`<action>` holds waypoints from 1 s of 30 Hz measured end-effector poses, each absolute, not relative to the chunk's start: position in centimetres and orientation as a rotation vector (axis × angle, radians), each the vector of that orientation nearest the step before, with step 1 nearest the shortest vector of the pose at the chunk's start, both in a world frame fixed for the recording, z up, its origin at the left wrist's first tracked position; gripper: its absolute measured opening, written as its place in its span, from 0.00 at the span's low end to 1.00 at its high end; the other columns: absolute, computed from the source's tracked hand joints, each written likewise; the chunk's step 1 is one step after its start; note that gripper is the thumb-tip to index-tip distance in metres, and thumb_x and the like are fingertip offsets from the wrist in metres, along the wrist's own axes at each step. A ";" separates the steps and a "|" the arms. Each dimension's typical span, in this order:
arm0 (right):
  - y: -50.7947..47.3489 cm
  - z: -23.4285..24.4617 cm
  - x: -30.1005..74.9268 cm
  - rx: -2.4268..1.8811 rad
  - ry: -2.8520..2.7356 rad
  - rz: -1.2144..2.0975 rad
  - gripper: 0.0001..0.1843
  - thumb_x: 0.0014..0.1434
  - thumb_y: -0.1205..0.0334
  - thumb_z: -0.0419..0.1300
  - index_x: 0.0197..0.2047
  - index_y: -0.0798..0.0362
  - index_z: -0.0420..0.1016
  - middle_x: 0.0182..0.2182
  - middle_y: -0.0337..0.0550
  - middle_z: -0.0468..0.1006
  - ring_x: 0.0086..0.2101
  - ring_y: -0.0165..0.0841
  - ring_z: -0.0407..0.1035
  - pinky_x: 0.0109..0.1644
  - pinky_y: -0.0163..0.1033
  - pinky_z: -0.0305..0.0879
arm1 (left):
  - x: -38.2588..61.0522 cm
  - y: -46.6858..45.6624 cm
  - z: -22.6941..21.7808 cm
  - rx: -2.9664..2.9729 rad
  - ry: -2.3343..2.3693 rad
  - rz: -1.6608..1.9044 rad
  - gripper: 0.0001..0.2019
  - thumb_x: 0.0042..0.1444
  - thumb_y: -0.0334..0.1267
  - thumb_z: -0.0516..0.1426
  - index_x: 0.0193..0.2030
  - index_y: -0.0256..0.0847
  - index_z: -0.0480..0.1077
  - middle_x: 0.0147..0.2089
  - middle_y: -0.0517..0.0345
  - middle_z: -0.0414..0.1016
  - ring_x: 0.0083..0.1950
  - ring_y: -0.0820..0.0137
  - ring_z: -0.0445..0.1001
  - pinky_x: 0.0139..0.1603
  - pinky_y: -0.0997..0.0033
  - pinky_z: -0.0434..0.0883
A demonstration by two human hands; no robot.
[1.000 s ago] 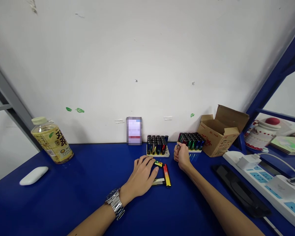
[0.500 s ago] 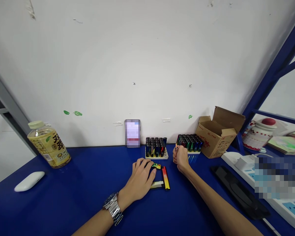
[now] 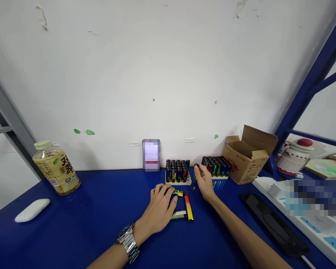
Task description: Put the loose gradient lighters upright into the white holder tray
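Note:
My left hand (image 3: 159, 206), with a metal watch at the wrist, lies fingers spread on the blue table beside loose lighters (image 3: 188, 206), its fingertips at a small green-yellow one (image 3: 178, 192). My right hand (image 3: 205, 180) is closed on a single lighter (image 3: 197, 166), held upright between two trays. The left tray (image 3: 178, 171) holds several upright dark lighters. The right tray (image 3: 216, 166) holds several more, in mixed colours.
An open cardboard box (image 3: 248, 154) stands right of the trays. A tea bottle (image 3: 56, 168) and a white mouse (image 3: 31, 210) sit at the left. A black flat device (image 3: 274, 223) and a white power strip (image 3: 310, 216) lie at the right. A small card (image 3: 151, 154) leans on the wall.
My right hand has shifted left and up with the lighter, from the right tray's front toward the left tray. My left hand has barely moved.

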State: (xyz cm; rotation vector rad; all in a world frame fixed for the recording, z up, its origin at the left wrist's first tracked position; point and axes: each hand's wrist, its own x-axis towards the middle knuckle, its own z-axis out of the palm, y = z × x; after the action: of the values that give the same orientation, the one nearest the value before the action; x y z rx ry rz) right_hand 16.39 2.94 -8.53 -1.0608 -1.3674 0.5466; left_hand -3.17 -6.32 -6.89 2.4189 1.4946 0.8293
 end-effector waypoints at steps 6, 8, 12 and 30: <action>4.3 -9.2 16.5 -0.986 -1.364 0.627 0.25 0.53 0.44 0.60 0.43 0.57 0.79 0.39 0.51 0.78 0.38 0.41 0.72 0.42 0.45 0.69 | -3.1 -6.3 -6.9 2.375 1.523 0.791 0.15 0.64 0.41 0.44 0.51 0.42 0.66 0.52 0.50 0.68 0.55 0.59 0.61 0.55 0.50 0.63; 4.7 -9.2 16.5 -0.970 -1.337 0.697 0.24 0.50 0.45 0.62 0.42 0.56 0.80 0.39 0.50 0.80 0.40 0.44 0.73 0.46 0.48 0.69 | -3.1 -6.3 -6.9 2.365 1.552 0.787 0.14 0.62 0.37 0.45 0.51 0.42 0.66 0.52 0.50 0.67 0.55 0.59 0.61 0.54 0.51 0.63; 5.1 -9.2 16.3 -0.970 -1.382 0.677 0.21 0.50 0.47 0.62 0.39 0.55 0.81 0.38 0.50 0.80 0.41 0.45 0.73 0.48 0.50 0.68 | -2.9 -6.2 -6.8 2.323 1.665 0.785 0.14 0.59 0.35 0.48 0.50 0.42 0.66 0.49 0.50 0.68 0.50 0.59 0.63 0.49 0.52 0.64; 2.9 -7.7 14.5 -1.587 -1.892 -0.031 0.12 0.62 0.69 0.46 0.46 0.60 0.66 0.34 0.54 0.72 0.32 0.39 0.68 0.34 0.39 0.59 | -3.3 -5.8 -7.0 2.159 1.442 1.192 0.11 0.65 0.42 0.46 0.45 0.43 0.67 0.42 0.55 0.71 0.42 0.68 0.74 0.43 0.66 0.74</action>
State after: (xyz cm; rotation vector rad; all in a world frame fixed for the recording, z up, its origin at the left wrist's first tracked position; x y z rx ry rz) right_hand 14.48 2.86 -7.65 -1.5868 -1.8923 -0.0313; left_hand -3.29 -5.85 -7.00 2.1593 1.4422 1.1919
